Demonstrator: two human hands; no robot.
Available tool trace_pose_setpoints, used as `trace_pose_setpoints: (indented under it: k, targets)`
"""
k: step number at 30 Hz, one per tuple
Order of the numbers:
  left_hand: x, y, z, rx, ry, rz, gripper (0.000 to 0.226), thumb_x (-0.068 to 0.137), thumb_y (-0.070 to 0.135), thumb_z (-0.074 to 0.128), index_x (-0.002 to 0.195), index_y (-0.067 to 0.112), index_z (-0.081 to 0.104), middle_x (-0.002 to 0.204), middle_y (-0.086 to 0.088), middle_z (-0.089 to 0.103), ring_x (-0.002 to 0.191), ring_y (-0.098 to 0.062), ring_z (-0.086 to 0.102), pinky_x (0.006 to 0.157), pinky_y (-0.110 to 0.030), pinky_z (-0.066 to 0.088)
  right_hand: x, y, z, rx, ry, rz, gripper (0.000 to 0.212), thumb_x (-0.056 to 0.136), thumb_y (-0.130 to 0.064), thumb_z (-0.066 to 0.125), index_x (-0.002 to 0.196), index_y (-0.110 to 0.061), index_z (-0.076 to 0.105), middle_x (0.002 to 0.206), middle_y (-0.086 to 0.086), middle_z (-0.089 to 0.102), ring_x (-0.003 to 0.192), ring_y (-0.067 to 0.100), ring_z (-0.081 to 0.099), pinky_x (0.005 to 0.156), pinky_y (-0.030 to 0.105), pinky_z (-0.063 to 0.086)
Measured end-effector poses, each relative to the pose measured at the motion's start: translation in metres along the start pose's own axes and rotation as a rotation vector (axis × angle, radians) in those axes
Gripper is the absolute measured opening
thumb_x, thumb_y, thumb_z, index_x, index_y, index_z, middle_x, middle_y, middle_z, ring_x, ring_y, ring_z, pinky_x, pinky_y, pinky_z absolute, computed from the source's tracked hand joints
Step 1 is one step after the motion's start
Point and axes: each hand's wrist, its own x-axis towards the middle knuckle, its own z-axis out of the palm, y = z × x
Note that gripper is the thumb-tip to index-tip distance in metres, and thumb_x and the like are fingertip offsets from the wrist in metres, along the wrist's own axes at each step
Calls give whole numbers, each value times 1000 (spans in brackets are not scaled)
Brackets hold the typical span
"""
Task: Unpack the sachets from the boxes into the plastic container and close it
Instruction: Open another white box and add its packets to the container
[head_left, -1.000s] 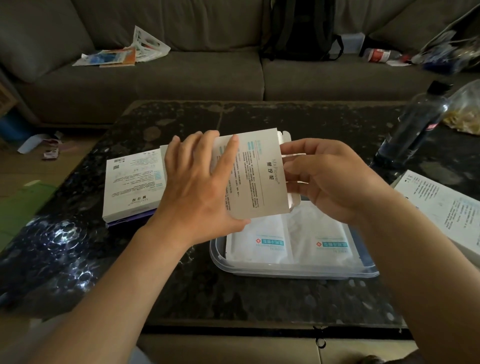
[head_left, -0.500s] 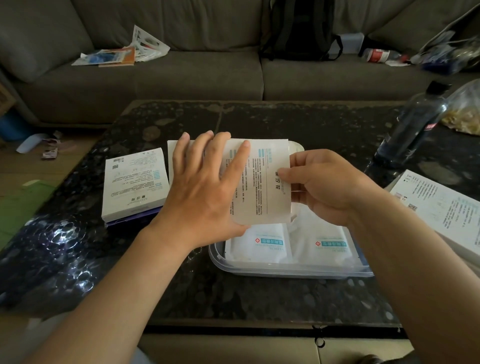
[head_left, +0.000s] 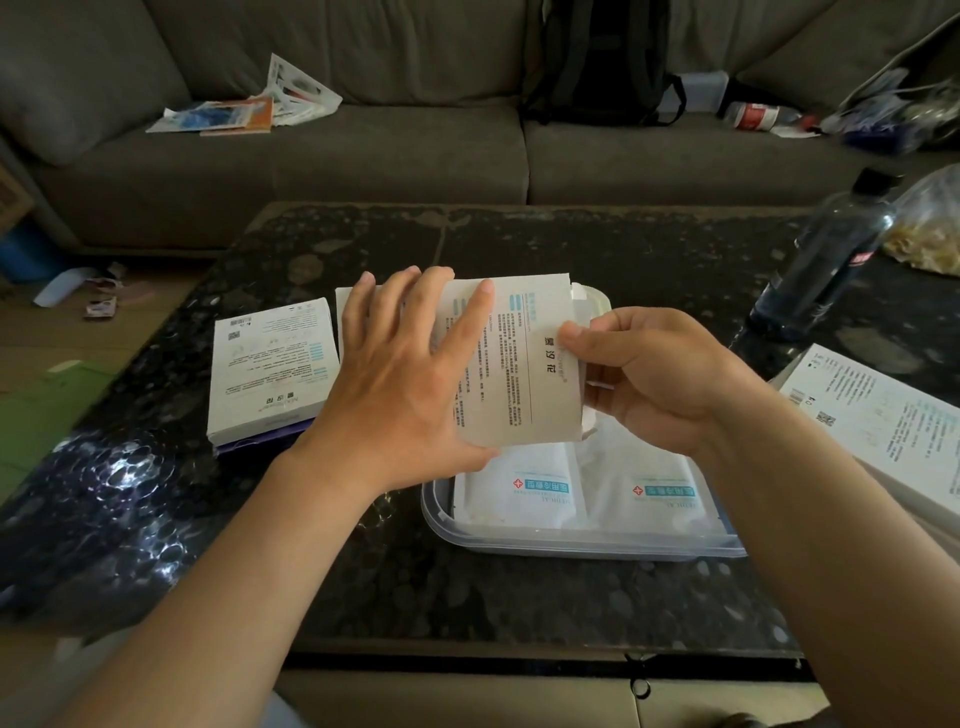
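Red-cross signs (head_left: 517, 484) on sachets (head_left: 511, 512), QR code (head_left: 234, 335) on left box (head_left: 270, 379) (lettering unreadable)

Three boxes (head_left: 524, 364) (head_left: 270, 369) (head_left: 883, 421), two sachets (head_left: 519, 499) (head_left: 649, 478), one plastic container (head_left: 571, 549), two bottles (head_left: 831, 260) (head_left: 753, 115)

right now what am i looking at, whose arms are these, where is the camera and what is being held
There is no machine here: a person works with bare hands, and the one picture comes from a camera worn on their head, looking forward and down. So the arms reaching in from below are their own. The left hand grips a flat white box above a dark table, and the right hand pinches the box's right end with its fingers. Under the box sits a clear plastic container with white sachets lying in it. A second box lies to the left, a third box at the right edge, and a dark bottle stands beyond it.
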Motion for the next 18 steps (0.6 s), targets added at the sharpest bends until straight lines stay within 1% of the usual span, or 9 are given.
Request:
trace_pose_setpoints:
  k: [3,6,8,10,12,14,18]
  targets:
    - [-1,-5,-1,-1,-13,-18,122,55,75,66,154,19,23,153,-18,30,145,-41,25,121,-63,10,2,-1,-6,66,-3,-17,14,97,-19,61,93,-9,52,101,9,78,101,30,72,73,44,61]
    - [-2,-10,-1,-3,-15,-38,120,55,76,66,153,19,24,152,-18,30,144,-42,26,121,-64,10,3,-4,-12,86,48,-32,14,100,-26,56,101,-11,55,104,8,77,105,31,69,81,51,58]
    - [-2,-10,-1,-6,-16,-43,120,55,76,65,152,19,24,152,-18,30,144,-42,26,120,-65,11,2,-4,-13,74,42,-48,14,100,-26,57,101,-13,61,102,7,77,103,29,69,81,50,57]
    - [-2,-10,0,-2,-15,-40,120,55,76,65,152,19,25,152,-18,30,144,-41,26,120,-65,11,0,-3,-12,12,-22,-63,12,96,-20,62,105,-16,67,100,4,78,99,28,72,79,48,58]
    - [-2,-9,0,1,-14,-38,120,55,76,66,152,19,24,152,-17,29,144,-41,26,120,-64,11,-1,-1,-12,-59,-78,-81,21,91,-10,66,110,-16,71,101,2,78,97,27,74,78,45,61]
    - [-2,-10,1,-5,-11,-36,121,56,76,66,153,19,24,152,-17,29,144,-41,25,120,-64,10,-1,0,-14,-91,-66,-102,24,88,-5,68,110,-16,72,100,0,78,95,23,75,74,42,63]
    - [-2,-11,0,-1,-17,-43,120,56,77,64,153,20,24,152,-17,29,144,-40,25,120,-65,11,1,-2,-24,-103,21,-139,25,89,-4,69,109,-17,73,100,1,78,93,23,76,81,49,61]
